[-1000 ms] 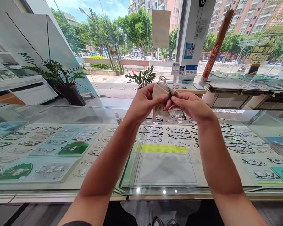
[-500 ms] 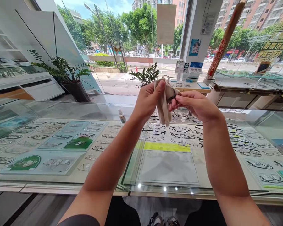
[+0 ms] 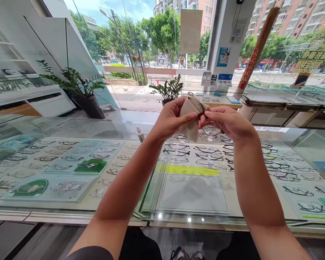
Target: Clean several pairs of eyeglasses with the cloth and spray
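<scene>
Fingers (image 3: 190, 117) tight round cloth (image 3: 189, 107) and glasses (image 3: 211, 129), over a display case (image 3: 56, 213) of spectacles (image 3: 176, 152).

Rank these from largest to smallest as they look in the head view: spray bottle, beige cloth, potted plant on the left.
1. Potted plant on the left
2. Beige cloth, partly hidden
3. Spray bottle

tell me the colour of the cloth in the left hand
Beige; the cloth in the left hand shows best in the head view.
</scene>
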### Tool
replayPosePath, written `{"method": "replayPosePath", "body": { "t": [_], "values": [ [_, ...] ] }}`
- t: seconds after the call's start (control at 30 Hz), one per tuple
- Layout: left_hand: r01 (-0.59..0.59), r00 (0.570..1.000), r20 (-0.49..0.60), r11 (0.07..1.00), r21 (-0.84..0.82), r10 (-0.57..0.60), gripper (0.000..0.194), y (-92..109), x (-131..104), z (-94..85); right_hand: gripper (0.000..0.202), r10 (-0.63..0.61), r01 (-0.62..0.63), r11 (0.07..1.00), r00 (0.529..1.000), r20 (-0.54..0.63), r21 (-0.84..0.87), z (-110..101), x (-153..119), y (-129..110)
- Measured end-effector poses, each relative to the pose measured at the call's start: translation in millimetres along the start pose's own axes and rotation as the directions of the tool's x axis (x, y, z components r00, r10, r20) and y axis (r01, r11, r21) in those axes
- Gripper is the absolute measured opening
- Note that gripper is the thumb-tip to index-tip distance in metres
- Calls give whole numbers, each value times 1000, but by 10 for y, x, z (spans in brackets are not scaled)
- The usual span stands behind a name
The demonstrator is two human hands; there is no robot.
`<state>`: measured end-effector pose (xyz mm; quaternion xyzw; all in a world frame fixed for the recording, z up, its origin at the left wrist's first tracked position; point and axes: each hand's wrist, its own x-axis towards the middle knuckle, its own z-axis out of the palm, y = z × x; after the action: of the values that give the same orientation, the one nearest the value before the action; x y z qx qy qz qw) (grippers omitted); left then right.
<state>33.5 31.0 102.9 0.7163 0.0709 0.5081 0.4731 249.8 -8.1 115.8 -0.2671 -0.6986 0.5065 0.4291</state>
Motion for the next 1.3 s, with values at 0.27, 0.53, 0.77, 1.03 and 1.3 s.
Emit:
{"method": "replayPosePath", "body": {
  "t": [0.27, 0.53, 0.77, 1.03, 1.3],
  "values": [
    [-55, 961, -271, 998, 16, 57, 41, -113, 9, 185, 28, 20, -20, 1000, 1000, 1, -10, 137, 53, -2],
    [44, 980, -192, 998, -53, -53, 46, -128, 25, 84, 30, 9, -10, 999, 999, -40, -32, 41, 20, -9],
    [123, 969, -199, 983, -134, -148, 42, -135, 5, 52, 30, 24, -24, 995, 1000, 1, -96, 2, -1, -8],
    [146, 983, -86, 979, -145, -159, 35, -62, -23, 103, 27, 23, -27, 991, 999, -33, -128, 29, 20, -13],
    [143, 990, 5, 985, -95, -143, 37, -48, -29, -52, 27, 39, -40, 997, 999, -18, -63, -32, -10, -4]
  ]
}}
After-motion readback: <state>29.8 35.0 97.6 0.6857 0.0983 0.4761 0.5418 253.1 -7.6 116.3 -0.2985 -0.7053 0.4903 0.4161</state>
